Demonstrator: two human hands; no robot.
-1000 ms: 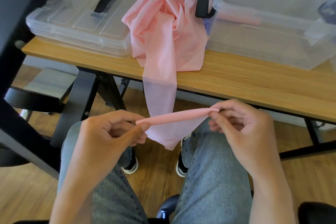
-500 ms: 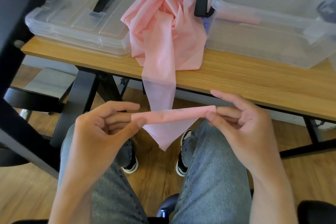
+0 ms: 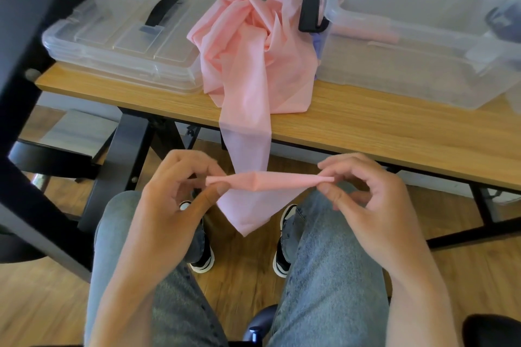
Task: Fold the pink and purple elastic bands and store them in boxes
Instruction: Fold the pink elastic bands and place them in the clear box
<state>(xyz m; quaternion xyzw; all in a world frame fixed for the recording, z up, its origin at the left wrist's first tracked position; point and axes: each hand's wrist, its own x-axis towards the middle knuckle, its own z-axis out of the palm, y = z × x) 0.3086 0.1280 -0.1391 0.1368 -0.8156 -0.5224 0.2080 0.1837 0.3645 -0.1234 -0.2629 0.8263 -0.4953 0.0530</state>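
Since half a second ago I see the rolled end of the pink elastic band (image 3: 270, 181) drawn thinner and tighter. My left hand (image 3: 174, 205) pinches one tip and my right hand (image 3: 366, 200) pinches the other — both above my knees. The band's rest trails up over the table (image 3: 394, 127) edge into a crumpled heap between the flat clear box (image 3: 121, 36) and the tall clear box (image 3: 408, 45).

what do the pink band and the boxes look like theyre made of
Pink band: thin stretchy sheet, likely latex or rubber; matte, semi-sheer where it hangs past the table edge, limp folds. Boxes: clear hard plastic, glossy, contents showing through; black clip looks plastic too.
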